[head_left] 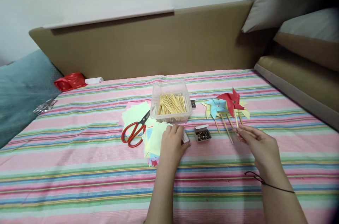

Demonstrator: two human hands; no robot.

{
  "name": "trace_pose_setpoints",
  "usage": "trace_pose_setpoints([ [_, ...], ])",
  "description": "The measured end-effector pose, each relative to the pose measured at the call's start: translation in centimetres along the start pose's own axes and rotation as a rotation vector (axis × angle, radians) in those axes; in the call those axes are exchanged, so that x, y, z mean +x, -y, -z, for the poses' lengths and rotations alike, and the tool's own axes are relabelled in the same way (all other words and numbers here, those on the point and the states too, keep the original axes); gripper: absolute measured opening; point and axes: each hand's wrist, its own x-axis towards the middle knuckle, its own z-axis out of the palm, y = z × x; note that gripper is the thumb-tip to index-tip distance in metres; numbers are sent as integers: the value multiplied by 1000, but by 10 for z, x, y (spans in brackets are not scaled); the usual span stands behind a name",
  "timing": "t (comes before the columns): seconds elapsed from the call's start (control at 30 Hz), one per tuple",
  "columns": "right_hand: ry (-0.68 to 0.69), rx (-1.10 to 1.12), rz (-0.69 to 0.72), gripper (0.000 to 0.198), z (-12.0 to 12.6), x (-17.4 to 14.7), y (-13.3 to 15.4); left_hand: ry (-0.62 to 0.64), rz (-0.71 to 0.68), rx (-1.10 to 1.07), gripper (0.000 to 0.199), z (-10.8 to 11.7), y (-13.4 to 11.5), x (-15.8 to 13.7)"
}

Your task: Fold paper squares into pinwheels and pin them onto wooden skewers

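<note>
My right hand [261,146] pinches the stick of a red paper pinwheel [233,102], which is held up at the right. Beneath and around it lie a light blue pinwheel [217,106] and yellow pinwheels [245,112] on wooden sticks. My left hand [172,143] is closed around a small white box [185,137], beside a stack of coloured paper squares [154,142]; the fingers partly hide the box. Between my hands sits an open little box of metal pins [203,134].
A clear plastic tub [171,117] of wooden sticks stands behind my left hand. Red-handled scissors [135,133] lie on paper to the left. Another small box [193,104] is beside the tub. A red plastic bag [70,82] lies far left on the striped cloth [79,167].
</note>
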Motion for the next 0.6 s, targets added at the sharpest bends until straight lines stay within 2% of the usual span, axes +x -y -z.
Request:
trace_pose_setpoints([
  [0.13, -22, -16, -27, 29, 9, 2, -5, 12, 10, 24, 56, -5, 2, 2],
  [0.27, -9, -34, -6, 29, 10, 1, -7, 13, 15, 55, 43, -8, 3, 4],
  [0.5, 10, -31, 25, 30, 7, 0, -4, -68, 60, -183, 48, 0, 6, 3],
  [0.6, 12, -39, 18, 29, 6, -2, -2, -40, 27, -153, 60, -2, 7, 3],
])
